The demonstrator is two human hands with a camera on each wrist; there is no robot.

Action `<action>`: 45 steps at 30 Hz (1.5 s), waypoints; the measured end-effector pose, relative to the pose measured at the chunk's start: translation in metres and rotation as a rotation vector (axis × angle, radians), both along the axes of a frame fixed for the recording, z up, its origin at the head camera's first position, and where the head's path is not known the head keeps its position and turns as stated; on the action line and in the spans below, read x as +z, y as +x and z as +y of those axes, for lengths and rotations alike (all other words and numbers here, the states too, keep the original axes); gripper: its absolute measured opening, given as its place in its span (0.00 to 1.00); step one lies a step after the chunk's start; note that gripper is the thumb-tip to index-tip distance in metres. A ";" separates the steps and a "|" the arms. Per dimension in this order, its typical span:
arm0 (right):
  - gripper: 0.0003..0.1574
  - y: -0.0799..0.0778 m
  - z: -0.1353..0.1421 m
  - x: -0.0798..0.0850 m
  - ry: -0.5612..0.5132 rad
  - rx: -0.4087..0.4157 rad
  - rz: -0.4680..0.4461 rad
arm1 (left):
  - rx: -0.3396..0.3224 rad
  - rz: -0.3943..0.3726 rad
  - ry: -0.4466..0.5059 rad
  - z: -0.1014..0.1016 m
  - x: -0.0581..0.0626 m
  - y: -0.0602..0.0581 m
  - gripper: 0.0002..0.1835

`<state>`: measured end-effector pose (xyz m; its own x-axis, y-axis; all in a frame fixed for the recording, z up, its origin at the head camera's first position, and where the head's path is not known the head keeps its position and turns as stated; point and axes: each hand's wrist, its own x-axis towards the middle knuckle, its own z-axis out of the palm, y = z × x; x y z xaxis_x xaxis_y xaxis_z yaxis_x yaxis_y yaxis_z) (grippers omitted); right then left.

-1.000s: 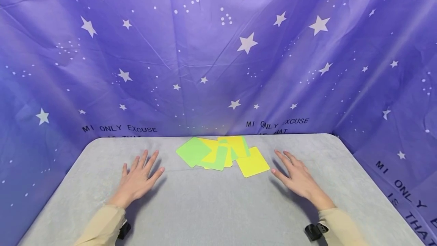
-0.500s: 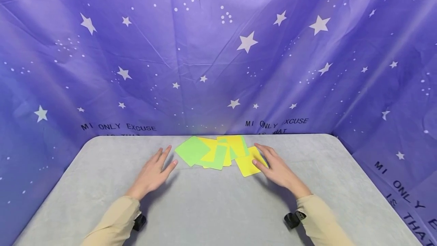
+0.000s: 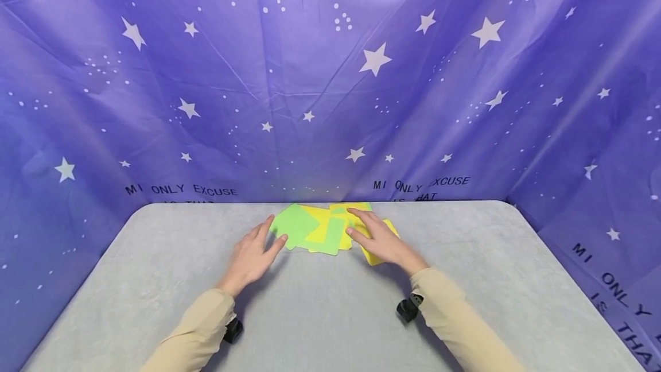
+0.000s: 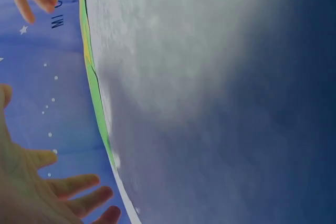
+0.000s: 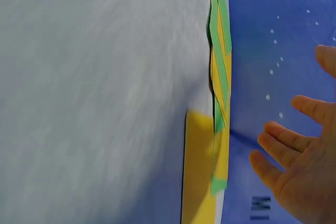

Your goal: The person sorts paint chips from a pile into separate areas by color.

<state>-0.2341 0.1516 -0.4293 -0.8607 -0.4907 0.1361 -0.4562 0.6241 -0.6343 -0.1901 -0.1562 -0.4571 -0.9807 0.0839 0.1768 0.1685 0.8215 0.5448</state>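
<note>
While the green and yellow cards (image 3: pixel 330 237) are lying in much the same overlapping arrangement as a second ago, we are seeing both hands closing in on them. The cards are resting at twelve o'clock on the grey table (image 3: pixel 320 314), near its far edge, and the outermost yellow card (image 3: pixel 370 256) is sitting at about three o'clock of the group.

Against the earliest frame, the left hand (image 3: pixel 254 254) is now standing much nearer, at the group's eight o'clock, its fingertips pointing toward one o'clock and just overlapping the leftmost green card (image 3: pixel 294 225) in the head view. The right hand (image 3: pixel 382 240) is now hovering over the outermost yellow card, covering much of what is showing whole a second earlier, and its fingers are reaching toward ten o'clock.

We are finding the fingers of both hands loosely extended and spread, thumbs apart from them, and neither hand is gripping anything. In the right wrist view the right hand is hanging clear above the cards; in the left wrist view a gap is showing between the left fingertips and the cards.
</note>
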 end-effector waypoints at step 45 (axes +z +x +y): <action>0.40 -0.047 -0.097 -0.017 -0.204 0.052 -0.264 | 0.047 -0.293 1.358 0.013 -0.009 -0.009 0.40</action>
